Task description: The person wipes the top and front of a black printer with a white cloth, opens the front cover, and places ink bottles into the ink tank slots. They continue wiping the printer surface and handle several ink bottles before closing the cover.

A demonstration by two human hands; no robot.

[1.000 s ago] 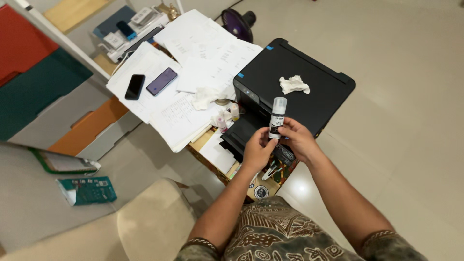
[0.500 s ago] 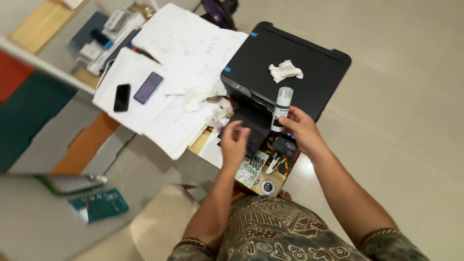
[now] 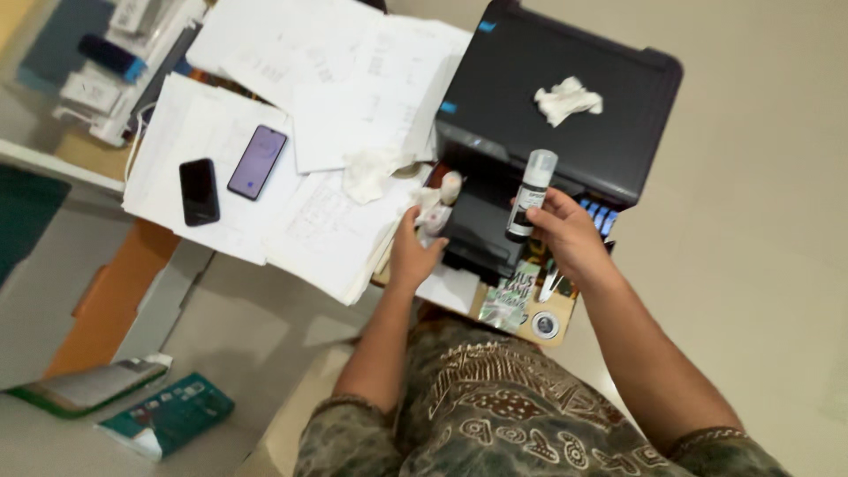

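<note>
While the low wooden table (image 3: 565, 320) lies mostly buried, its bare corner showing at about five o'clock from the middle of the view, the wide spread of loose white printed paper sheets (image 3: 265, 124) covers everything from nine o'clock round to twelve. At one o'clock sits the flat-topped black plastic printer (image 3: 583, 62), with a crumpled white tissue (image 3: 568, 97) lying on its lid. At seven o'clock, down on the floor, a teal cardboard box (image 3: 168, 417) lies beside a green-edged flat packet (image 3: 84, 386).

On the papers at ten o'clock a purple-backed smartphone (image 3: 257, 162) lies just beside a black smartphone (image 3: 199, 191), the two apart but near. A second rumpled white tissue (image 3: 371, 170) rests on the sheets at eleven o'clock.

Near the middle, the right hand (image 3: 570, 234) holds an upright black ink refill bottle with a clear cap (image 3: 530, 196), fingers and thumb curled round its lower half, in front of the printer's front edge. At its nine o'clock, the left hand (image 3: 413, 252) reaches to a cluster of small white-capped ink bottles (image 3: 439, 201) standing at the printer's left front corner; its fingers are part-curled at one of them, but I cannot tell whether they grip it.
</note>
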